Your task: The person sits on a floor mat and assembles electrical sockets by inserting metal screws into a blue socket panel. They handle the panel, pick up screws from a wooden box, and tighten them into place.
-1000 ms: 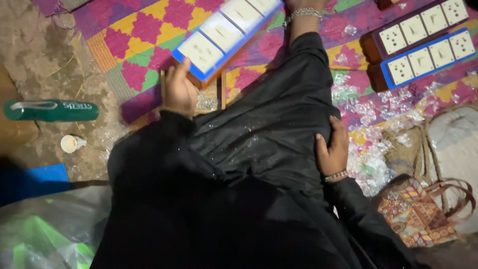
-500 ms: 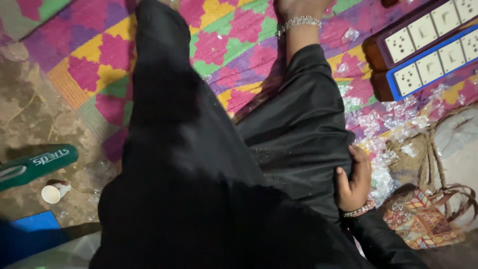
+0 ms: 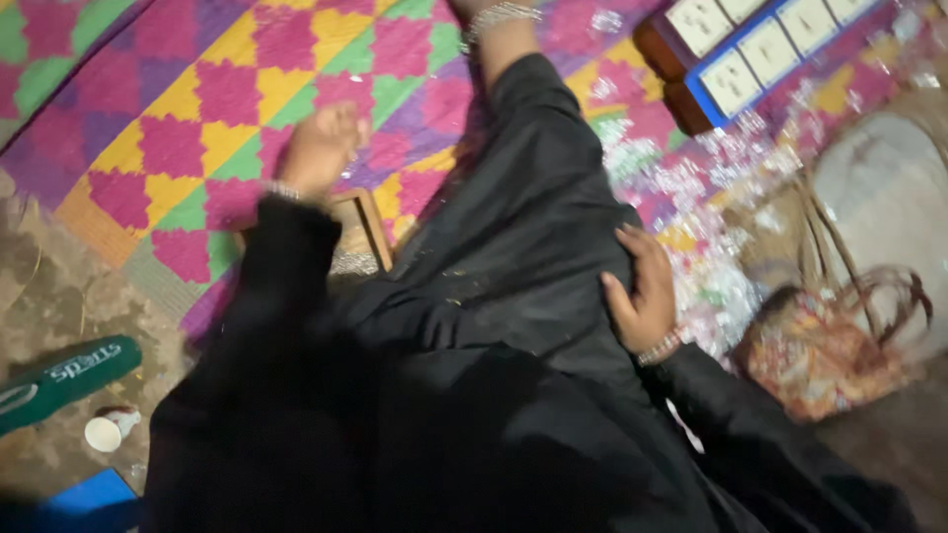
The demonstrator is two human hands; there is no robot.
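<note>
Green, at the far lower left of the frame, a long flat plastic case [image 3: 61,380] is lying on the bare earthen floor [image 3: 44,286], with a small white paper cup [image 3: 107,430] tipped on its side just below it and a blue sheet corner [image 3: 84,494] at the bottom edge. Moving right, the left hand [image 3: 318,148] is hanging blurred over the woven plastic mat of pink, yellow, green and purple diamonds [image 3: 178,118]; its fingers are curling loosely inward and appear to be gripping nothing, though the blur is keeping that uncertain. Directly beneath and slightly right of this hand a brown wooden frame piece [image 3: 363,232] is resting on the mat, its long side running from upper left to lower right, partly hidden by the black sleeve. The left hand is much the nearer one to it. Centre frame, black cloth over the leg [image 3: 523,237] is stretching toward the top edge. The right hand [image 3: 642,291] is lying flat and open on that cloth, holding nothing. Further right, clear plastic scraps [image 3: 691,188] are littering the mat, blue-edged wooden boards of white switch sockets [image 3: 750,54] are sitting at the upper right, and a patterned cloth bag with brown handles [image 3: 820,345] is lying at the right edge.
</note>
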